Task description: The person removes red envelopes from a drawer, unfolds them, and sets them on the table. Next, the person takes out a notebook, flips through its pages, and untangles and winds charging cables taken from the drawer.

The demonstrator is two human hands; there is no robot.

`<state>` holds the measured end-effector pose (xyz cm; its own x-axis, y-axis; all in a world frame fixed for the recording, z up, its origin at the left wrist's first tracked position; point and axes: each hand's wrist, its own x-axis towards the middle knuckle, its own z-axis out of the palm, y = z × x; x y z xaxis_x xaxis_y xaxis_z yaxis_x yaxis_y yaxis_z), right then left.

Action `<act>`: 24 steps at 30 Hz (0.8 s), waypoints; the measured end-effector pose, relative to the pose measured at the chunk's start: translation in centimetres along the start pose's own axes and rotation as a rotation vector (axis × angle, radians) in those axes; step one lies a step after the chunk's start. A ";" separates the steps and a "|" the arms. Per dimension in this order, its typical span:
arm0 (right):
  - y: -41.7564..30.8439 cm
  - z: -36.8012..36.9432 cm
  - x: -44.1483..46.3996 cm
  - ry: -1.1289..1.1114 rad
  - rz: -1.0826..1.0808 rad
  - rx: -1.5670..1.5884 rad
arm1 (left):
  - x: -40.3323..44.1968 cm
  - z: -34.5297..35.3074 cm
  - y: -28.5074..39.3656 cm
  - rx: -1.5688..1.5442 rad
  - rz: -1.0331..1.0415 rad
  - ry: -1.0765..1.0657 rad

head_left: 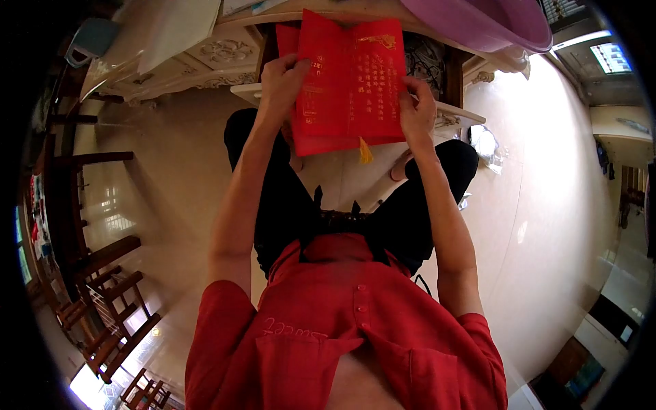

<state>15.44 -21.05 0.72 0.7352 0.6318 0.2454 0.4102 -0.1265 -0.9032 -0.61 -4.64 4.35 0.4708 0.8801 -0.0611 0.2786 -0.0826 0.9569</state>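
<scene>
A red invitation card [372,89] with gold printed characters and a yellow tassel [365,152] is held open in front of me, above my knees. My left hand [281,85] grips its left edge, thumb on the printed face. On the opposite edge, my right hand [417,109] pinches the card between thumb and fingers. Another red sheet shows behind the card's upper left. Behind the card is an open drawer [451,116] of a carved cream cabinet, with dark tangled cables [425,58] inside.
A pink-purple basin [485,24] stands on the cabinet top at the right. Wooden chairs [113,314] are along the left side. A clear plastic bag [485,147] lies on the shiny tiled floor near my right knee.
</scene>
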 end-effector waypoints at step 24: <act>1.8 -1.0 0.3 -0.051 0.070 0.121 | -1.1 -1.1 -0.1 -0.093 -0.109 -0.020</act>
<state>16.90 -21.86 -0.45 0.7301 0.6631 0.1651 0.2886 -0.0802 -0.9541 -2.09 -5.09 4.59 0.4593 0.8717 -0.1708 0.2502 0.0576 0.9665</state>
